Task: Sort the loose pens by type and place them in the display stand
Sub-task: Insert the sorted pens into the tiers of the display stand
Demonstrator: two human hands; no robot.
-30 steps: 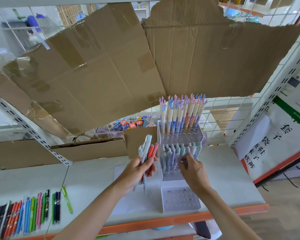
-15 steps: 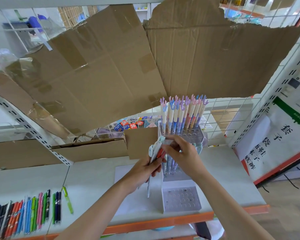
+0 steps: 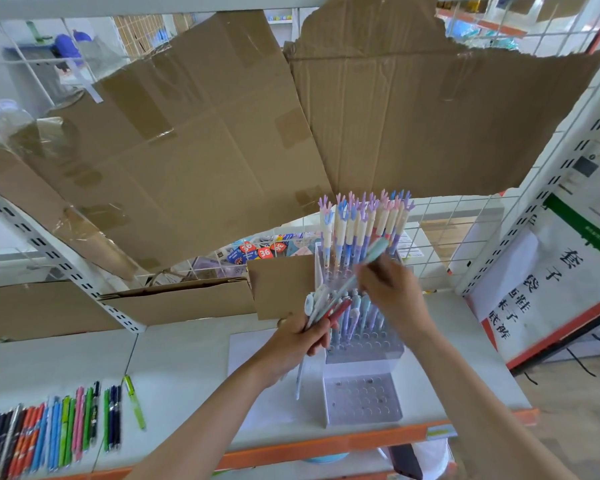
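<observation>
The right hand (image 3: 392, 299) pinches a teal pen (image 3: 368, 263), tilted, its cap up and right over the stand (image 3: 362, 400). The left hand (image 3: 300, 337), just left of the stand's middle tier, grips a bunch of pens (image 3: 323, 306). Loose pens (image 3: 49, 434) lie far left on the shelf (image 3: 181, 368).
</observation>
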